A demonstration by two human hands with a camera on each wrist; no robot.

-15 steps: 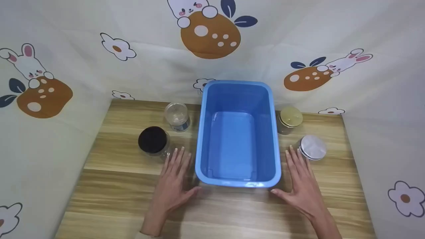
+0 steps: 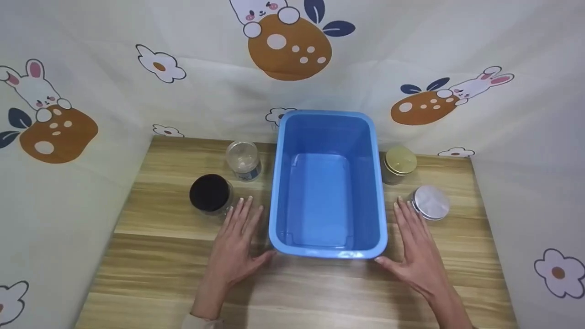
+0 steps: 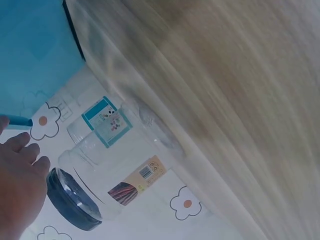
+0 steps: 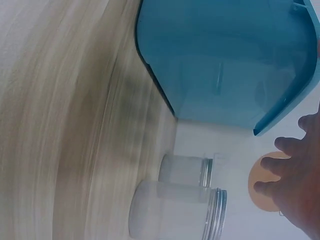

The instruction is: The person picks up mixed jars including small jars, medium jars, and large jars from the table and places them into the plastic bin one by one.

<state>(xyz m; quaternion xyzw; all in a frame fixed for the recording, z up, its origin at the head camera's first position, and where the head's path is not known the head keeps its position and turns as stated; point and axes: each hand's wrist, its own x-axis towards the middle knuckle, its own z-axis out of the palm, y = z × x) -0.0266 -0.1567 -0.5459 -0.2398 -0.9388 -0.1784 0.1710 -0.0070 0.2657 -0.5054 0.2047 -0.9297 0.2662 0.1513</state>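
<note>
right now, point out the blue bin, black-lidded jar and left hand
Blue bin (image 2: 320, 252): head view, on its near rim.
Black-lidded jar (image 2: 210, 193): head view, on the top of its lid.
Left hand (image 2: 231, 257): head view, on the back of the hand.

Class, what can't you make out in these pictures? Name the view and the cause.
- Left wrist: fine print on the label of the black-lidded jar, too small.
- Left wrist: part of the left hand, cut off by the left edge.
- Right wrist: part of the blue tub, cut off by the top edge.
- Head: most of the silver-lidded jar's body, hidden by its lid.
</note>
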